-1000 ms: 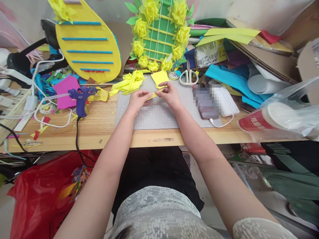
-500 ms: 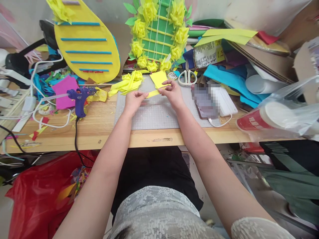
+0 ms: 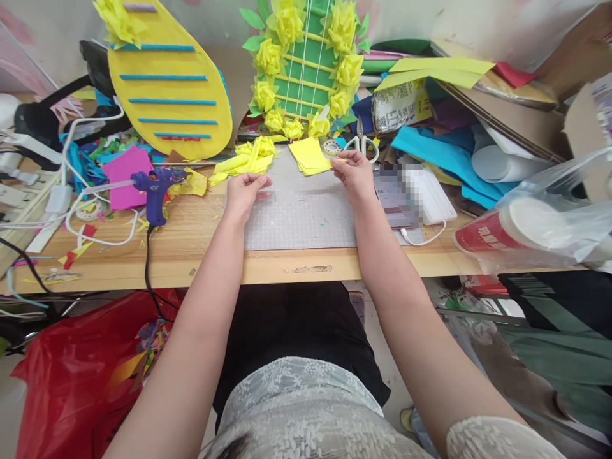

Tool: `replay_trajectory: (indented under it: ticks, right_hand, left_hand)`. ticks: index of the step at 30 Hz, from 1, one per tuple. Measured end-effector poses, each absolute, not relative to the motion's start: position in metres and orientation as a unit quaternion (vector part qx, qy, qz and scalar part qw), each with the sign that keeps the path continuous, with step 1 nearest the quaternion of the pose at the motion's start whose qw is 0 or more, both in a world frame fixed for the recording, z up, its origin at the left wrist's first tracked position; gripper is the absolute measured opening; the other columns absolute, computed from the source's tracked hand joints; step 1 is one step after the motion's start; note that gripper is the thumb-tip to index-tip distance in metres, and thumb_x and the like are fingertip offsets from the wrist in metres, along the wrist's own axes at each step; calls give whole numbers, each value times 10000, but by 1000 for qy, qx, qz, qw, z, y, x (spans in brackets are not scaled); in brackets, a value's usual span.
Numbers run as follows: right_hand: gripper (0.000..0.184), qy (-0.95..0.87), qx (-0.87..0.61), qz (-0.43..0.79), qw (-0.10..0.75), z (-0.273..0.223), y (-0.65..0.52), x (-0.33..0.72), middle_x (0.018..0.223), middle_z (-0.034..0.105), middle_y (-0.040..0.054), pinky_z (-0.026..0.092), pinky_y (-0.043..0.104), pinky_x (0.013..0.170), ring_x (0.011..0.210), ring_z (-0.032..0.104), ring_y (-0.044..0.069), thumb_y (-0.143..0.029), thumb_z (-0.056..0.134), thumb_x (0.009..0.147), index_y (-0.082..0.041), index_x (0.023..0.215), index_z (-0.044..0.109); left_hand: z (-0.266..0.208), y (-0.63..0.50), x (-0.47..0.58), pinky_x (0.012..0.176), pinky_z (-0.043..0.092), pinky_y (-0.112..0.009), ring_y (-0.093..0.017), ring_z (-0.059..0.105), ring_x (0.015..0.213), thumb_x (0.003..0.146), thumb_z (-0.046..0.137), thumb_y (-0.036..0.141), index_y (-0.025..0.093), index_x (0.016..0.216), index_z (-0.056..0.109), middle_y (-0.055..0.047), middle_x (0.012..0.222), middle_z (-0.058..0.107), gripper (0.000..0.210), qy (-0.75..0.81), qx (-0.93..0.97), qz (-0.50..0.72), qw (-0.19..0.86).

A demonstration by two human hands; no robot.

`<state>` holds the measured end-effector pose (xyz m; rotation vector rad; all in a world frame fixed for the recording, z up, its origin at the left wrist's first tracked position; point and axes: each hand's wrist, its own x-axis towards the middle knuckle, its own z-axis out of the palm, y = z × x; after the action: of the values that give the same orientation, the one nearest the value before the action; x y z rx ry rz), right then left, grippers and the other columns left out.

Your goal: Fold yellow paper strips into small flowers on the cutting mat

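My left hand [image 3: 246,194] hovers over the left side of the grey cutting mat [image 3: 301,220], thumb and fingertips pinched together; anything between them is too small to make out. Farther right, my right hand [image 3: 356,177] is closed, with a bit of yellow paper showing at its fingertips. Just left of those fingers lies a small stack of yellow paper pieces [image 3: 308,156] at the mat's back edge. Behind my left hand is a pile of yellow folded paper pieces [image 3: 243,159]. White-handled scissors [image 3: 361,143] rest behind my right hand.
A purple glue gun [image 3: 155,191] with its cord stands at left. A phone [image 3: 394,197] and a white charger [image 3: 430,194] lie at right, near a bagged red cup [image 3: 492,229]. Behind stand a yellow striped panel [image 3: 167,89] and a green panel with yellow paper flowers [image 3: 306,64].
My hands have moved apart, the left one slightly left and the right one to the right. The yellow strip that stretched between them no longer does.
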<state>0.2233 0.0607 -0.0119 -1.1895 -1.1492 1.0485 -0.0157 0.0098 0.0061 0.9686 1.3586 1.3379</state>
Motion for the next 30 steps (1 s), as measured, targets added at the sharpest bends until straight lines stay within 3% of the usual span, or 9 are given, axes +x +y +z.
replay_trajectory:
  ticks: [5, 11, 16, 25, 30]
  right_hand:
    - [326, -517, -491, 469, 521, -11, 52, 207, 705, 570, -54, 472, 231, 635, 659, 570, 81, -324, 746, 633, -232, 803, 483]
    - [319, -529, -464, 517, 488, -8, 40, 184, 641, 588, -64, 478, 227, 644, 645, 582, 86, -275, 765, 617, -223, 803, 511]
    - [327, -513, -481, 519, 487, -5, 39, 188, 626, 615, -60, 490, 226, 626, 628, 602, 90, -299, 785, 618, -220, 780, 512]
    - [275, -500, -480, 528, 491, -4, 40, 192, 741, 635, -35, 546, 248, 701, 656, 619, 77, -369, 752, 675, -212, 780, 552]
    - [289, -522, -487, 518, 471, -1, 39, 194, 842, 675, 3, 551, 283, 759, 784, 663, 113, -443, 676, 746, -228, 919, 590]
  left_hand:
    - [4, 9, 3, 696, 597, -269, -141, 690, 864, 770, 704, 283, 190, 816, 527, -1, 889, 675, 206, 505, 433, 548, 508]
    - [3, 7, 13, 581, 560, -212, -107, 672, 605, 720, 660, 57, 184, 819, 472, 68, 601, 600, 247, 531, 440, 500, 524]
    - [6, 6, 11, 527, 536, -201, -138, 693, 592, 711, 650, 38, 193, 821, 431, 77, 545, 586, 290, 555, 418, 497, 520]
    - [5, 7, 7, 603, 561, -219, -123, 701, 636, 684, 663, 80, 220, 847, 385, 70, 637, 642, 352, 558, 399, 541, 486]
    - [1, 13, 2, 652, 567, -237, -133, 713, 707, 681, 667, 116, 237, 875, 371, 65, 692, 655, 374, 563, 394, 571, 450]
